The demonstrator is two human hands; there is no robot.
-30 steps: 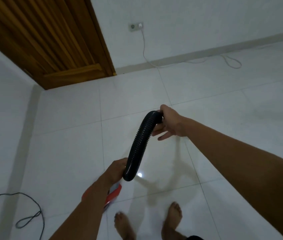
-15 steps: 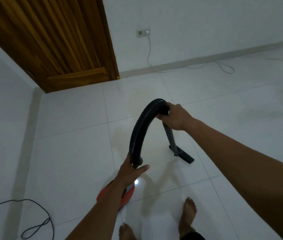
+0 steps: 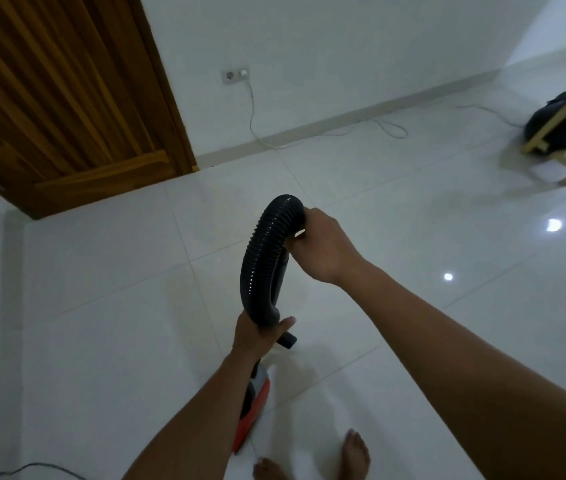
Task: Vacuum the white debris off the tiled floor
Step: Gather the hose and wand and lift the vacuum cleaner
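Gripping the black hose (image 3: 260,258) at both ends, I judged the step in hand was steering the suction end down to the tiled floor (image 3: 101,306). To do it well I would leave the arch loose and unkinked, lower the end flat to the tiles and sweep slowly, minding the orange vacuum body (image 3: 256,403) by my feet. My right fingers (image 3: 313,220) were curled round the top of the arch. My left fingers (image 3: 283,323) clasped its lower end, just above the body. A dark nozzle piece (image 3: 288,341) poked out under my left thumb. White debris I could not make out on the pale tiles.
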